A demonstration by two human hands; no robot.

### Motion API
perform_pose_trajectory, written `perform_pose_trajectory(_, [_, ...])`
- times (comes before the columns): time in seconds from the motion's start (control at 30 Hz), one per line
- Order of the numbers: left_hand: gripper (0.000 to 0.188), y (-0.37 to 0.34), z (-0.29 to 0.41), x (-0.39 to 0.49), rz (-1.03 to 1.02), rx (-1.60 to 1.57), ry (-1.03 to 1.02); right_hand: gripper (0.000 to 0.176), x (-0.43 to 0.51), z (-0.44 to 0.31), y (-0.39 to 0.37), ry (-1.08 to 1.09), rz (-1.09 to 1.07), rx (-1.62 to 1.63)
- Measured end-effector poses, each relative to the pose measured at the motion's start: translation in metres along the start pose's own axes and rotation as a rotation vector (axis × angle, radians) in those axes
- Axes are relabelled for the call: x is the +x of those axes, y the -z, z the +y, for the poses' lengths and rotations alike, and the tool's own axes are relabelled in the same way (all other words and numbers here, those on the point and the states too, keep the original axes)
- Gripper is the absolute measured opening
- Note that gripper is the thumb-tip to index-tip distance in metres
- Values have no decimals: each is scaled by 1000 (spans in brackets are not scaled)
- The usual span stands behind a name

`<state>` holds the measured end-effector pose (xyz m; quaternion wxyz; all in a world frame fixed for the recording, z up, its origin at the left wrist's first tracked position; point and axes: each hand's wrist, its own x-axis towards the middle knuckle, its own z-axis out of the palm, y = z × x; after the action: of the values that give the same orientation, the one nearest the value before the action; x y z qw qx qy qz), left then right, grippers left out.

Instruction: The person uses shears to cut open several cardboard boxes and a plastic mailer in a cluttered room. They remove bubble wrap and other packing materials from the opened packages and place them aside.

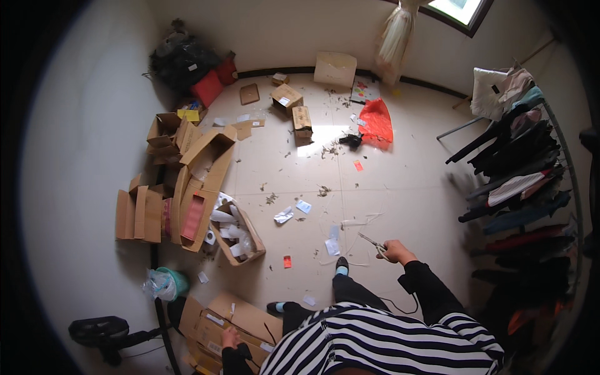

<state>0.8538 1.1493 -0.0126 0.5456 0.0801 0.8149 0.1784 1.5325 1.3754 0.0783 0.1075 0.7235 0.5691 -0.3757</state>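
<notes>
Held out over the tiled floor, my right hand [398, 253] grips a pair of scissors [378, 246] by the handles, the blades pointing up and left in the view. My left hand [230, 338] is at the flattened cardboard boxes [248, 315] beside my left leg. Its fingers look bent, but whether they hold the cardboard is not clear. Below the scissors, strands of clear plastic strap [361, 221] lie loose near my shoe [341, 263]. Several paper slips, one of them white [332, 247], are scattered on the floor there.
Open cardboard boxes [206, 187] line the left wall, with a carton of white packing [239, 234] in front. A mesh basket [177, 282] and a black fan [99, 330] stand nearby. Clothes hang on a rack [565, 150] at right. A red plastic bag [376, 123] lies among dry debris.
</notes>
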Motion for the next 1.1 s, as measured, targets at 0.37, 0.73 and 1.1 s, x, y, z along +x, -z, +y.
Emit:
perform_pose_trajectory(0.37, [37,-153,118,-47,-117,187,20,48,60,131,66,-126,107,303])
perform_pose_trajectory(0.73, [13,-276,290,34,-172,256,-35,43,167,158,160,-133,137,353])
perform_pose_trajectory(1.1, [48,-449,526,78,-268,379,-87,44,278,180,321,-367,118,348])
